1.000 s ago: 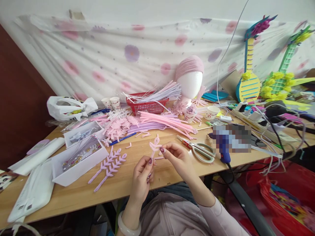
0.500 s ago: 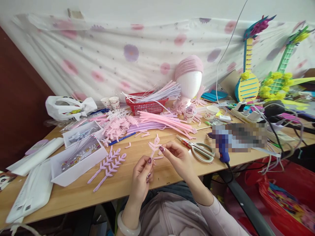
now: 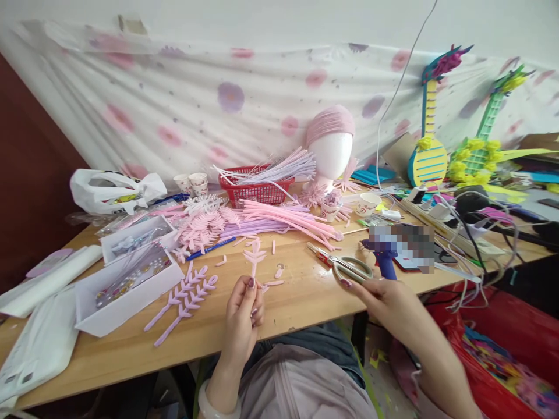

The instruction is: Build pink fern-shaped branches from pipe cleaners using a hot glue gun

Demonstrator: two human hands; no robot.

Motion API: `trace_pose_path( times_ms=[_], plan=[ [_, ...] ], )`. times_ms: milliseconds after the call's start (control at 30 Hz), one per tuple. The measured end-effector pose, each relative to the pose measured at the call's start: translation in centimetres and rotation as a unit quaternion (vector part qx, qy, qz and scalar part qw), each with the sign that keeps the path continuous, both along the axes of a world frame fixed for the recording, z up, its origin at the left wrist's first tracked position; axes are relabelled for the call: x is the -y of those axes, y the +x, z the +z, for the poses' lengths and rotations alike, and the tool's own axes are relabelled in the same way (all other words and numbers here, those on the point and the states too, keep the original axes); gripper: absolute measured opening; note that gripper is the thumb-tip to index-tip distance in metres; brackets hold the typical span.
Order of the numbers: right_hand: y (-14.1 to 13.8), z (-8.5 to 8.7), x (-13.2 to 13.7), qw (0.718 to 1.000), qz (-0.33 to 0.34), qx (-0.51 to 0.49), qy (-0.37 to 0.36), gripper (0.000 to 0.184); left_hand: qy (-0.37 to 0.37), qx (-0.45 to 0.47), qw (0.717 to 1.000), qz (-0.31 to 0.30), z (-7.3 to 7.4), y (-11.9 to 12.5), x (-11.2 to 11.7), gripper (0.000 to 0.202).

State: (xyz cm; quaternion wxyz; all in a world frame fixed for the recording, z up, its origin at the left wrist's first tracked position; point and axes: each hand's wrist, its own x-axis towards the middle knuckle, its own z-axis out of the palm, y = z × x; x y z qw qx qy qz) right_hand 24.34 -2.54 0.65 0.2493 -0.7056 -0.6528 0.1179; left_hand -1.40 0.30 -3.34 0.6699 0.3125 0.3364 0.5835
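Note:
My left hand (image 3: 245, 308) is closed near the table's front edge, pinching the stem of a small pink pipe-cleaner sprig (image 3: 254, 256). The sprig stands upright with looped leaves at its top. Over to the right, my right hand (image 3: 386, 299) has its thumb and fingers at the handles of the scissors (image 3: 336, 262), which lie on the table with the blades pointing left. Just behind that hand is a dark blue glue gun (image 3: 385, 262), its lower handle covered by the hand. Two finished lilac sprigs (image 3: 186, 302) lie left of my left hand.
Short pink cut pieces (image 3: 273, 283) are scattered on the wooden table (image 3: 305, 308). Behind them lie long pink and lilac pipe cleaners (image 3: 288, 221), a red basket (image 3: 257, 192) and a white foam head (image 3: 332, 154). White boxes (image 3: 126, 311) of beads stand left.
My right hand has let go of the pink sprig and moved right to the scissors' handles. My left hand still holds the sprig. The view has shifted slightly.

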Motion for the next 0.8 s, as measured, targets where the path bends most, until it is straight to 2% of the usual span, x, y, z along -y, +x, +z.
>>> trace_pose_path(
  times_ms=[67,133,167,300,467,633,700,800],
  plan=[
    [3.1,0.3,1.1,0.988,-0.076,0.075,-0.11,0.058,-0.004,0.005,1.0,0.007,0.2,0.0,0.0,0.032],
    [5.4,0.2,1.9,0.971,-0.137,0.122,-0.156,0.057,-0.014,0.015,1.0,0.011,0.4,0.0,0.1,0.033],
    [6.2,0.0,2.0,0.968,-0.154,0.135,-0.143,0.054,-0.02,0.021,1.0,0.01,0.5,0.0,0.1,0.033],
    [7.3,-1.7,0.6,0.968,-0.183,0.17,0.016,0.044,-0.025,0.026,0.999,-0.005,0.4,-0.1,0.2,0.032],
    [6.1,-2.7,-3.3,0.973,-0.192,0.11,0.062,0.049,-0.005,0.001,1.0,-0.006,0.4,0.0,0.2,0.034],
    [5.2,-2.3,-5.1,0.97,-0.231,0.036,0.068,0.051,0.008,-0.024,1.0,-0.013,0.5,0.1,0.4,0.034],
    [4.6,-1.8,-4.8,0.966,-0.225,-0.011,0.124,0.046,0.007,-0.027,1.0,-0.012,0.4,0.1,0.4,0.035],
    [2.6,-0.6,-3.5,0.952,-0.18,-0.121,0.217,0.041,-0.006,-0.026,1.0,-0.01,0.4,0.2,0.4,0.038]
  ],
)
